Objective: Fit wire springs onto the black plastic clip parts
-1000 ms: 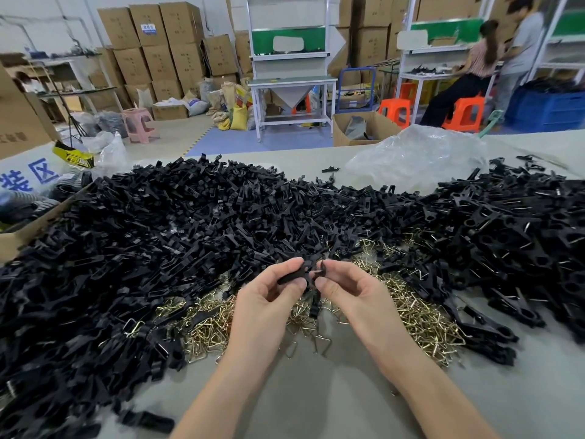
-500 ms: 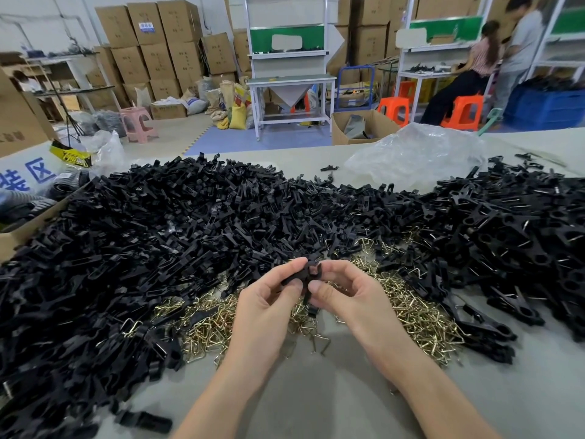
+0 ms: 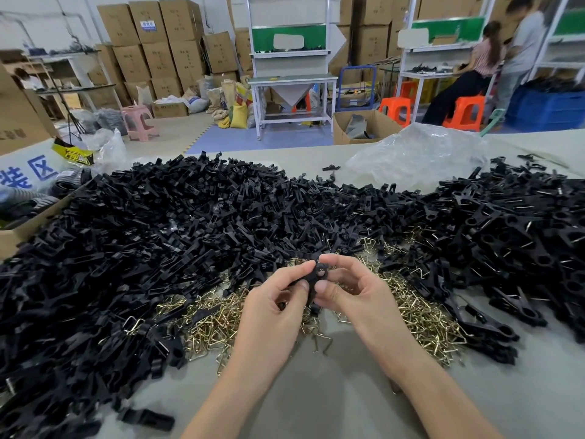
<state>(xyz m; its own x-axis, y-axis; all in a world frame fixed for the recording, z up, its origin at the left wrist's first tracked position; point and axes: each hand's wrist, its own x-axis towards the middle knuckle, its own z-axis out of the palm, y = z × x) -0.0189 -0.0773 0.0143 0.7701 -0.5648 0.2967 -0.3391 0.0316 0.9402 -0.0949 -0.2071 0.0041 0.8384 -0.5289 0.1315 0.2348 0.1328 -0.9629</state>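
Now, left hand (image 3: pixel 272 312): pinches black clip part (image 3: pixel 318 275) (right hand (image 3: pixel 354 296) too).
Wire springs (image 3: pixel 421 315): heaped at 3 o'clock of hands.

Crumpled clear plastic bag (image 3: pixel 414 156), stacked cardboard boxes (image 3: pixel 152 42), pink stool (image 3: pixel 139 120), orange stools (image 3: pixel 396 107), blue crate (image 3: pixel 544 107) beyond.

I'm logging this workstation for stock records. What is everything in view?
loose clip parts: heap, black, table left and centre
clips showing wire: heap, black, table right
wire springs: heap, brass, table beneath the hands
plastic bag: one, clear, table's far side
table: one, grey, foreground
cardboard boxes: many, brown, stacked behind
orange stools: at least two, back right
pink stool: one, back left
held clip part: one, black, between both hands
left hand: one, pinching held clip part
right hand: one, pinching held clip part
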